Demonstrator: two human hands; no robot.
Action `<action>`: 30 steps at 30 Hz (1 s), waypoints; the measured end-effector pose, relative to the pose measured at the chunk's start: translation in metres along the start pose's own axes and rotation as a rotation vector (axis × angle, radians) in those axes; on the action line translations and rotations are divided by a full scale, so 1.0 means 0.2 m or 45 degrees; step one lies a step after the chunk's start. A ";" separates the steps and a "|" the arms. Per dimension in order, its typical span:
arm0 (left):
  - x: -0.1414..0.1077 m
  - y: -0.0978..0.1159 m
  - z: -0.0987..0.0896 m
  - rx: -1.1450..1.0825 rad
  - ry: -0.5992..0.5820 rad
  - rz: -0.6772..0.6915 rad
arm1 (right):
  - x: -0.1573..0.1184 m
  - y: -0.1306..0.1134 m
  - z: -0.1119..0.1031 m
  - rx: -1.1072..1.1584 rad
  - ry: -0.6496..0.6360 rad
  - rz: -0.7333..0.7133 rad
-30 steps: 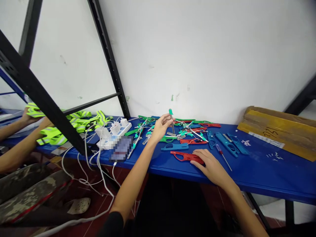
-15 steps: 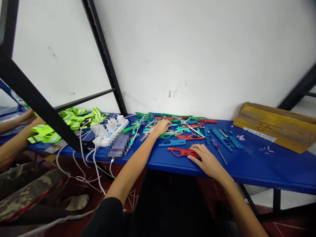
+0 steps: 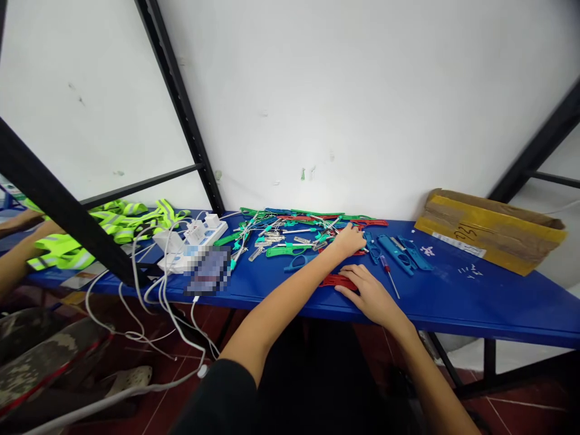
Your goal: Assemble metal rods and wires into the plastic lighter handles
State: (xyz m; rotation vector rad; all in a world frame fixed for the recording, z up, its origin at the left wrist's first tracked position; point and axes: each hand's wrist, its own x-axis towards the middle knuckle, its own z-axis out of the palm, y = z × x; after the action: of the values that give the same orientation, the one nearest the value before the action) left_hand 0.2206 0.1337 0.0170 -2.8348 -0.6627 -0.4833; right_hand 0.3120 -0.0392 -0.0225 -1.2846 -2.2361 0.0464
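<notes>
Right hand [image 3: 366,290] is resting on a red handle shell [image 3: 333,280], hard plastic; fingers are lying across its right part, thumb standing apart on the near side. Cannot tell whether they are gripping. Left hand [image 3: 351,240] is bending its fingers down just beyond the right hand, at the right end of a parts pile [image 3: 290,235]; fingertips are hidden, so cannot tell whether it is pinching anything. Left of that hand, straight metal tubes, green plastic tips and thin white wires are lying tangled. A blue looped shell [image 3: 296,263] is showing partly behind the left forearm. Right of both hands, long blue shells [image 3: 396,255] and a slim-shafted screwdriver [image 3: 390,278] are lying flat. Smooth blue worktop [image 3: 448,305] is running on rightward, giving moving room toward a tape-covered cardboard box [image 3: 489,229]; its straight front edge is passing below the right wrist.
</notes>
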 end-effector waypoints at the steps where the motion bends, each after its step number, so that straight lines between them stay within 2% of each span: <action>1: 0.02 0.00 -0.02 -0.028 0.032 -0.021 | 0.00 0.00 0.00 0.001 -0.002 -0.002; 5: 0.00 -0.15 -0.19 -0.179 0.255 -0.152 | -0.01 0.02 0.01 0.020 0.001 0.005; 10: -0.18 -0.37 -0.50 -0.475 0.739 -0.393 | -0.01 0.03 0.03 0.065 0.007 0.027; 12: -0.27 -0.41 -0.60 -0.611 0.904 -0.445 | -0.01 0.03 0.03 0.076 0.009 0.039; 15: -0.40 -0.41 -0.69 -0.777 1.068 -0.481 | -0.01 0.03 0.03 0.080 0.009 0.049; 18: -0.46 -0.40 -0.73 -0.869 1.140 -0.518 | -0.01 0.03 0.02 0.068 0.006 0.048; 22: -0.47 -0.39 -0.75 -0.900 1.152 -0.564 | 0.00 0.03 0.02 0.045 -0.001 0.041; 26: -0.47 -0.38 -0.77 -0.990 1.087 -0.534 | 0.00 0.03 0.01 0.046 -0.002 0.037; 30: -0.46 -0.41 -0.73 -1.071 0.999 -0.546 | -0.01 0.03 0.02 0.075 0.008 0.050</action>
State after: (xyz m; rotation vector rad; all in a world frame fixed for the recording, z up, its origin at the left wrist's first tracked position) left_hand 0.0652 0.1320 0.1281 -2.6905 -1.0382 -2.2328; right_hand 0.3152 -0.0367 -0.0294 -1.2959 -2.1878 0.1216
